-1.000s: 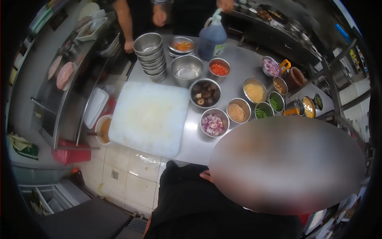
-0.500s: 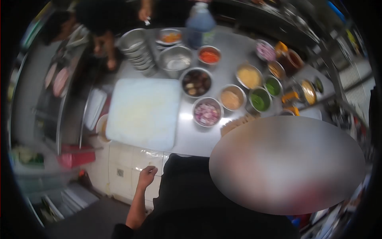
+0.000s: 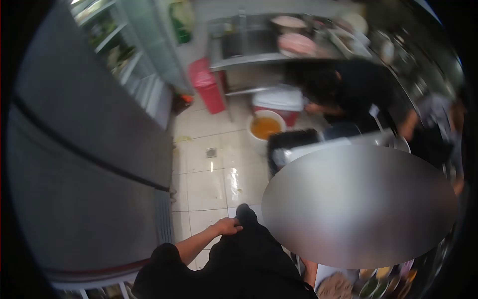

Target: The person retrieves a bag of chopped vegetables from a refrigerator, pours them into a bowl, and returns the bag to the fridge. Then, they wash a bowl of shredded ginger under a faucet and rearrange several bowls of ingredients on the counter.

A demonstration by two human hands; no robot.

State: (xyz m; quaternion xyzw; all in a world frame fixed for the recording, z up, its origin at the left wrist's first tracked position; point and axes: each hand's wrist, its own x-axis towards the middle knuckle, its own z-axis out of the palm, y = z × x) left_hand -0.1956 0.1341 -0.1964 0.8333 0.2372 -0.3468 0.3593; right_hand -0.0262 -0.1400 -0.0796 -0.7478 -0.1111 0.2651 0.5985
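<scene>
Swing! White bucket (image 3: 258, 144) now far centre | left hand (image 3: 229, 226) by dark clothing (image 3: 239, 261), near: fingers loosely curled, grip unclear | right hand (image 3: 309, 270) beside brownish food (image 3: 334, 288), near right: fingers hidden, can't tell

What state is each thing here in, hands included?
Left hand: fingers curled by the thigh, no object visible in it
Right hand: partly hidden by the blur, grip unclear
White bucket: upright, uncovered, holding orange liquid
Floor tiles: shiny in patches, perhaps wet
Tap: too blurred to tell

One brown heap (image 3: 334, 286) (plus two bowlfuls of greens (image 3: 369, 288)).
</scene>
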